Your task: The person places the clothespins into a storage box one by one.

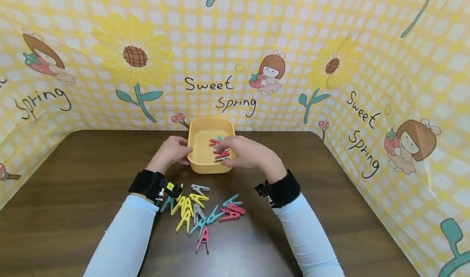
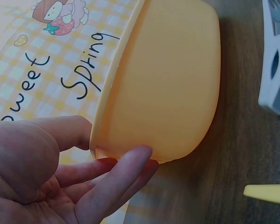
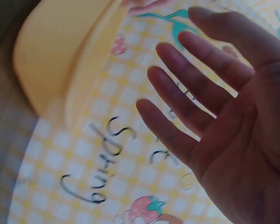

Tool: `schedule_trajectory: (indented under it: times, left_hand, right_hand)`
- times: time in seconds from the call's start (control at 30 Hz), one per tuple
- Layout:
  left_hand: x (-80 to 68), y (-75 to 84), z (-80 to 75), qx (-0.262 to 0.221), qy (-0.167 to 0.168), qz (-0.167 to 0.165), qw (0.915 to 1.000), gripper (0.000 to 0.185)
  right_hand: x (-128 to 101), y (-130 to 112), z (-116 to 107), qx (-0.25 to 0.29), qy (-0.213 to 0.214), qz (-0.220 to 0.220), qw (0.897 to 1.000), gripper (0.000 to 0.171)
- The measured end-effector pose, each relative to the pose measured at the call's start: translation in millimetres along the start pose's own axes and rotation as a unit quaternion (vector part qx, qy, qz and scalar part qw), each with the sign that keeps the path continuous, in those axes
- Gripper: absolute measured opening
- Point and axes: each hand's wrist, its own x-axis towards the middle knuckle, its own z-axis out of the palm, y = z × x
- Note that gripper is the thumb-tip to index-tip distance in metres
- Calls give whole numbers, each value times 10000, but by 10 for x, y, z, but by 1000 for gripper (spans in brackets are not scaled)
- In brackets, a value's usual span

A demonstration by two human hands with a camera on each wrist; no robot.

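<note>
Nearest the camera, two pale blue sleeves (image 1: pixel 125 236) with black wrist straps, reaching far over a dark wooden table (image 1: pixel 66 211). Between the forearms, a loose heap of clothes pegs (image 1: pixel 200 213) in yellow, teal, pink and grey, lying flat on the table. Farther off, near the table's far edge, a yellow tub (image 1: pixel 205 140) with a few pink and teal pegs inside. Left hand (image 1: pixel 171 151) at the tub's left wall, fingers relaxed and touching the rim and underside, thumb against the side. Right hand (image 1: pixel 244 151) over the tub's right part, fingers straight and spread apart, gripping nothing. Behind, a yellow checked backdrop (image 1: pixel 367 32) printed "Sweet Spring".
</note>
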Motion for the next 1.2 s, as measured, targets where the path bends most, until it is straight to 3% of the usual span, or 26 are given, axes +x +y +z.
schedule_trajectory:
  times: [0.13, 0.2, 0.4, 0.5, 0.73, 1.2]
  left_hand:
    - [-11, 10, 4, -37, -3, 5, 10000, 54]
    - [-11, 17, 9, -50, -33, -2, 10000, 54]
    - [2, 31, 7, -57, -9, -41, 10000, 54]
    - [10, 23, -11, -36, -26, -74, 10000, 55]
    - [11, 14, -9, -17, -35, -88, 10000, 55]
    - [-4, 40, -10, -145, -80, 30, 9999, 55]
  right_hand:
    - [-64, -144, -23, 335, -406, -210, 9984, 34]
    - [-105, -201, -12, 465, -786, -89, 9958, 35]
    - [-181, -269, 130, 230, -1768, 1009, 9788, 24]
    - [-174, -264, 240, 14, -2091, 1325, 9689, 16]
    - [-107, -288, 419, -15, -2454, 1147, 9626, 8]
    - [-58, -302, 526, -71, -2747, 927, 9570, 16]
